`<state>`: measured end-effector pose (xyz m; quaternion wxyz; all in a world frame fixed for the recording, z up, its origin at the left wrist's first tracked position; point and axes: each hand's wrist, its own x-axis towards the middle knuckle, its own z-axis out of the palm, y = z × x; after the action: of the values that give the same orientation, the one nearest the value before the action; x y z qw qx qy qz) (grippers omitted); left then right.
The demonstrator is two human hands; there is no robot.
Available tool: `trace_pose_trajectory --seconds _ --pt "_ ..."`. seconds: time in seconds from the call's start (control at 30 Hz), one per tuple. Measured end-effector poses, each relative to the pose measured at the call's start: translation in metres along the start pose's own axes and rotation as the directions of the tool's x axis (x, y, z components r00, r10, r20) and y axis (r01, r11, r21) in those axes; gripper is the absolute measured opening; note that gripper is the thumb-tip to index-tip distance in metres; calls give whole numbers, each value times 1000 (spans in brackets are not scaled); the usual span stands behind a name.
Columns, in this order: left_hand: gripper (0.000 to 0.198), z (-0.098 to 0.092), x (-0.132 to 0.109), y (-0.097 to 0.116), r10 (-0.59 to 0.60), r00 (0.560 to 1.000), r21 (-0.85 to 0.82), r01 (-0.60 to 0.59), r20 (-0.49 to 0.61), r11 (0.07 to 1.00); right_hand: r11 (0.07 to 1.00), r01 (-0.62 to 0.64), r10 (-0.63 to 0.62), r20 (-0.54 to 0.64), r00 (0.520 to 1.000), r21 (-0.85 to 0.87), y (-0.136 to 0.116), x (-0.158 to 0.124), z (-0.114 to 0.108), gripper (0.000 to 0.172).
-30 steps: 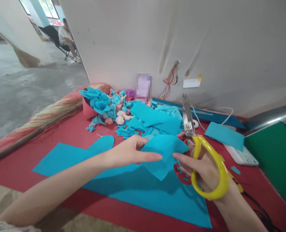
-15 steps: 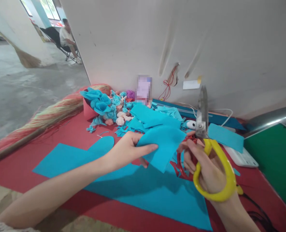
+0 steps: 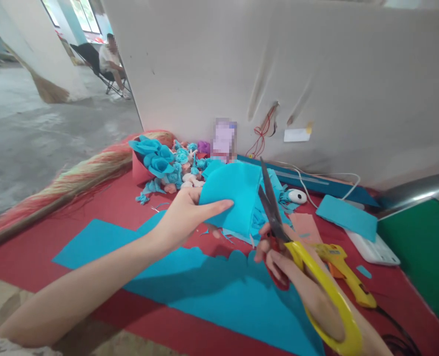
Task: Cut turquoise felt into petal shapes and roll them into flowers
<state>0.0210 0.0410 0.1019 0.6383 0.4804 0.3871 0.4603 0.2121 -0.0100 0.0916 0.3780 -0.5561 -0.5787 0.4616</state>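
My left hand (image 3: 190, 212) pinches a blue sheet (image 3: 236, 190) with a rounded left edge, thumb on top and fingers behind it. In my right hand (image 3: 282, 257) is a pair of scissors (image 3: 273, 210) with one yellow and one red handle. Their blades are parted and point up, close to the sheet's right edge. A large blue sheet (image 3: 219, 291) with a scalloped far edge lies flat beneath both hands. Blue scraps (image 3: 262, 222) are heaped behind the held piece.
A yellow glue gun (image 3: 347, 277) lies right of my right hand. Blue flowers (image 3: 154, 155) in a red cone stand at the back left, beside small blue and pink flowers (image 3: 182, 165). A green board (image 3: 419, 257) borders the right. A person (image 3: 111, 64) sits far off.
The held blue sheet has turned and moved slightly left and up. My right hand has swung the scissors left and lower, and their blades have parted beside the sheet.
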Motion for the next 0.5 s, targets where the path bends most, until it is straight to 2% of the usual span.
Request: trace_pose_trajectory --seconds 0.17,0.33,0.4,0.5 --pt "19 -2 2 3 31 998 14 -30 -58 999 996 2 3 49 999 -91 -1 -2 -2 20" --pt "17 -3 6 4 -26 1000 -94 25 0 995 1000 20 -15 172 985 -24 -2 -1 -5 17" --pt "16 -4 8 4 -36 999 -106 37 12 994 1000 -12 16 180 984 -24 -4 0 -4 19" --pt "15 -6 10 3 -15 999 -89 11 -39 996 997 -52 61 164 985 -53 -6 1 -3 26"
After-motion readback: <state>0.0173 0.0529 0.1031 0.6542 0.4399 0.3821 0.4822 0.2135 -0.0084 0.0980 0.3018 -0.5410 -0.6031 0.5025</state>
